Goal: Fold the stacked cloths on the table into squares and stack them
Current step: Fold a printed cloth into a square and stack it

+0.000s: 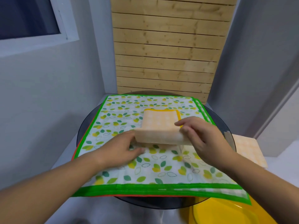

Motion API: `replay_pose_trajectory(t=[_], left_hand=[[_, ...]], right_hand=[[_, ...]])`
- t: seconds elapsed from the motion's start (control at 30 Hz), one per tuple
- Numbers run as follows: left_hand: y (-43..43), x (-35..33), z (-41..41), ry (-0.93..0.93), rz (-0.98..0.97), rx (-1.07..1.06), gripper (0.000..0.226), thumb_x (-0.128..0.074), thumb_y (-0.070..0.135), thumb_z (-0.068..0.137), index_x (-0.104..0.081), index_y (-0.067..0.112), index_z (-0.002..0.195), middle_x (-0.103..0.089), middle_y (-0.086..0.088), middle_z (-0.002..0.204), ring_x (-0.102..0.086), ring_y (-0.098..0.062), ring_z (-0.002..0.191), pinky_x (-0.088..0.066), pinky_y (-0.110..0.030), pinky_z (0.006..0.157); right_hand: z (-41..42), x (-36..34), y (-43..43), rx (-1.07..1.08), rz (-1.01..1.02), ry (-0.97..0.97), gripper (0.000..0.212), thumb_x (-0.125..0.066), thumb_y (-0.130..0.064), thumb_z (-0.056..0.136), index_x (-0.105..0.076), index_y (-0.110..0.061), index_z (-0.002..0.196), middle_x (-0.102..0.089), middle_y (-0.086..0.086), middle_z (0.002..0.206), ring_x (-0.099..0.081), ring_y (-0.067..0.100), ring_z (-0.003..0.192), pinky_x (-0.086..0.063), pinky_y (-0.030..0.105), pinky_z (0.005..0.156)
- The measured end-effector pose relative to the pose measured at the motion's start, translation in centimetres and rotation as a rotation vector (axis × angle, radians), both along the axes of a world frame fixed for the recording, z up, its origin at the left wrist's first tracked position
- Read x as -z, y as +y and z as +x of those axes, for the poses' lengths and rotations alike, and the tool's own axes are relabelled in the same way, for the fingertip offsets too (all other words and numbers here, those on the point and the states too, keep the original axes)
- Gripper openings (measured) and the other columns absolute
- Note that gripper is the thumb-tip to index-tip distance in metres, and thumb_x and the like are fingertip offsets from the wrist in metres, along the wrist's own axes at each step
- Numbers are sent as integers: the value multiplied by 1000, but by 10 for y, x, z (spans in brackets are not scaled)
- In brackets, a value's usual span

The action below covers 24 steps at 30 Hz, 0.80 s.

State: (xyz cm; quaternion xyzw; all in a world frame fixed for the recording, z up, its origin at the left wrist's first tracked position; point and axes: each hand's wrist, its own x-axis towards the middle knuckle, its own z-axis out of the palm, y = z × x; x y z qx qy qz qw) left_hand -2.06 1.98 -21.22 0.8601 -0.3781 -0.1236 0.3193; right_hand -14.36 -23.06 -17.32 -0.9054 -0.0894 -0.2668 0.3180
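1. Head view, centre of frame: the orange cloth (159, 126) lies part-folded on the spread leaf-print cloths (113, 126). These cover the round dark bench (145, 202). The near fold is lifted clear of them.
2. The orange cloth looks thin, light and limp, so it will likely sag and slip out of line. It is best held at both ends of the fold, with the edges matched.
3. The left hand (124, 147) reaches in from lower left and holds the fold's left end, fingertips hidden behind the cloth.
4. The right hand (199, 136) reaches in from lower right and pinches the right end, fingers curled over it.
5. Right edge of frame: a folded cloth (247, 147) lies beyond the bench rim.
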Motion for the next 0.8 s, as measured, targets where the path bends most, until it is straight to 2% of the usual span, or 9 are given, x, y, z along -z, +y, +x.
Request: replay_pose_trajectory(t=[0.1,0.2,0.3,0.37,0.43,0.5,0.57,0.7,0.8], left_hand=[[-5,-1,4,40,-36,-97,22,-59,34,99,-59,42,120,-66,24,115,-61,5,105,-51,-28,98],[-12,-1,10,124,-126,-171,23,-55,30,102,-65,31,122,-71,18,110,-64,3,99,-52,-26,92],[-21,-4,14,171,-183,-247,18,-57,29,101,-66,14,98,-69,2,78,-62,-9,69,-51,-29,72],[-27,-3,17,203,-197,-282,29,-57,26,101,-56,10,77,-57,9,56,-53,-6,53,-44,-21,61],[-32,-4,19,213,-186,-293,34,-57,22,102,-51,23,68,-52,19,44,-50,4,44,-36,-9,51],[-33,-4,22,220,-181,-294,26,-59,24,101,-57,25,75,-61,22,51,-57,6,50,-37,-8,48],[-34,-4,24,243,-174,-312,5,-63,29,98,-67,26,96,-74,14,74,-69,0,69,-43,-10,55],[-38,-4,25,240,-148,-373,25,-73,34,90,-62,30,112,-76,4,86,-70,-6,79,-46,-19,61],[-43,-3,25,244,-124,-393,39,-78,33,86,-56,28,118,-73,1,90,-69,-11,81,-50,-27,70]], right_hand=[[10,-14,5,66,191,25,23,-54,-30,99,-72,-17,96,-69,-15,101,-59,-3,97,-40,7,78],[17,-16,5,141,385,37,21,-62,-43,92,-69,-23,96,-69,-9,92,-61,2,86,-46,14,71],[22,-5,0,175,593,151,53,-66,-63,80,-60,-24,114,-70,-4,83,-63,17,75,-52,34,69],[27,8,-4,231,548,282,51,-68,-53,84,-54,-23,123,-66,-10,75,-59,7,63,-46,30,62],[30,21,-8,310,445,411,43,-68,-36,89,-50,-23,126,-70,-6,86,-66,6,70,-54,34,66],[32,30,-10,341,380,507,41,-65,-28,92,-48,-23,128,-71,-4,96,-69,12,80,-57,37,74],[33,34,-10,345,340,527,45,-65,-26,92,-44,-24,133,-69,-6,96,-69,13,81,-57,35,74],[35,35,-10,365,298,498,69,-67,-25,91,-28,-27,147,-64,-6,107,-67,20,93,-55,38,79],[35,36,-10,420,130,532,55,-69,-34,89,-46,-28,139,-55,5,129,-62,24,103,-49,32,86]])
